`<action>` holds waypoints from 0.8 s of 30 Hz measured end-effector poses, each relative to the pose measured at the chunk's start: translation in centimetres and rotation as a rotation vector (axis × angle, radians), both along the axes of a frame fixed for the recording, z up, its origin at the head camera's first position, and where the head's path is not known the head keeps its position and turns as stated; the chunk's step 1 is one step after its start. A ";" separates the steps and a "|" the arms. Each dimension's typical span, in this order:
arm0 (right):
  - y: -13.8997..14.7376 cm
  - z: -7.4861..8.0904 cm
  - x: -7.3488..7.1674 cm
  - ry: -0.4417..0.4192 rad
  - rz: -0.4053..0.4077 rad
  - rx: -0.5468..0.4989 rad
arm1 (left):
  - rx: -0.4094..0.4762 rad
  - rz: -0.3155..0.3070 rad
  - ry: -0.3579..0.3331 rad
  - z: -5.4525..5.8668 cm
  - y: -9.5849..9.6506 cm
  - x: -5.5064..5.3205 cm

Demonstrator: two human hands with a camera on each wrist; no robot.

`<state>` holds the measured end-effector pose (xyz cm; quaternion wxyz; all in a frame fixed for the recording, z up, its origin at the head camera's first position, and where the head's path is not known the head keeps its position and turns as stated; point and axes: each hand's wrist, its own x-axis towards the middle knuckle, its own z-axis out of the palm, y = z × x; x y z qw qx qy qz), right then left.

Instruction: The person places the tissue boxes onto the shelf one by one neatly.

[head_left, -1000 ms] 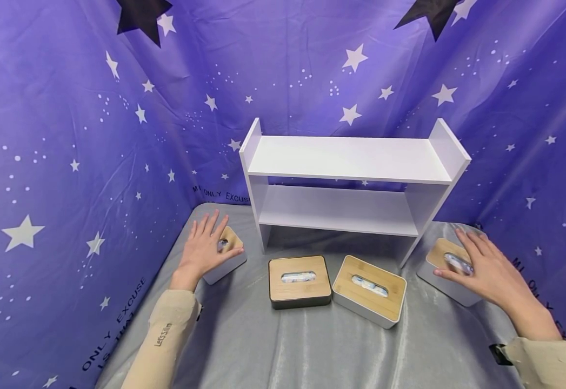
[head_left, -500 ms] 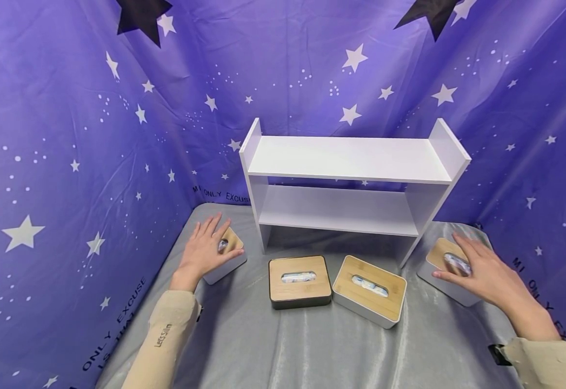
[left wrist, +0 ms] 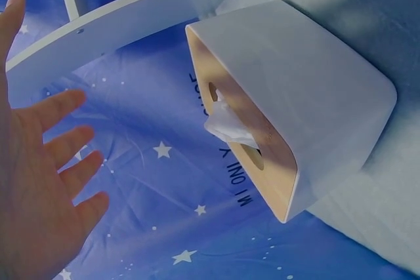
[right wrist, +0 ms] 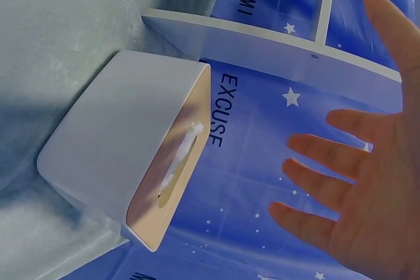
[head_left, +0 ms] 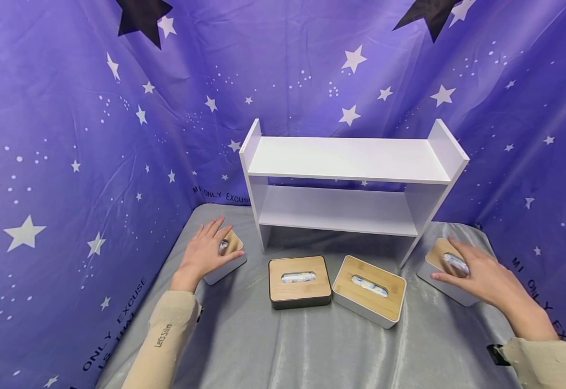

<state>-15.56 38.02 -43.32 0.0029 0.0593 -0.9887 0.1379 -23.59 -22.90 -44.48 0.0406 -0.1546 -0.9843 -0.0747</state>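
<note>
Starry drapes (head_left: 292, 54) back the desk (head_left: 312, 351). Left tissue box (head_left: 225, 270) and right tissue box (head_left: 442, 282) sit near its side edges; left grip (head_left: 202, 255) and right grip (head_left: 490, 276) hover above, relaxed and empty. Probably light, stiff, smooth: squeeze opposite sides.

Over my feed I get a violet-blue curtain (head_left: 283, 59) patterned with white stars, white dots and black lettering, with big black stars (head_left: 141, 19) at the top of the frame; mid-frame I see a plain white shelf (head_left: 346, 158); beneath it, shiny grey cloth (head_left: 248, 346); at lower centre, a black box (head_left: 299, 290), then a white box (head_left: 367, 300) right of it; the left box (head_left: 226, 270) and right box (head_left: 445, 286) look pale-bodied; all four have tan wood lids (head_left: 290, 265); their slots show me whitish tissue (head_left: 298, 277); the sleeves (head_left: 171, 310) read beige, darkly lettered.
</note>
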 end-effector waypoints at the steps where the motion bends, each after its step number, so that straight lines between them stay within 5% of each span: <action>1: 0.0 0.0 0.0 -0.006 0.000 0.002 | 0.000 -0.002 -0.003 0.0 0.0 0.0; 24: -0.4 -0.7 0.6 0.078 0.048 -0.039 | 0.042 -0.020 -0.008 -0.4 0.1 0.7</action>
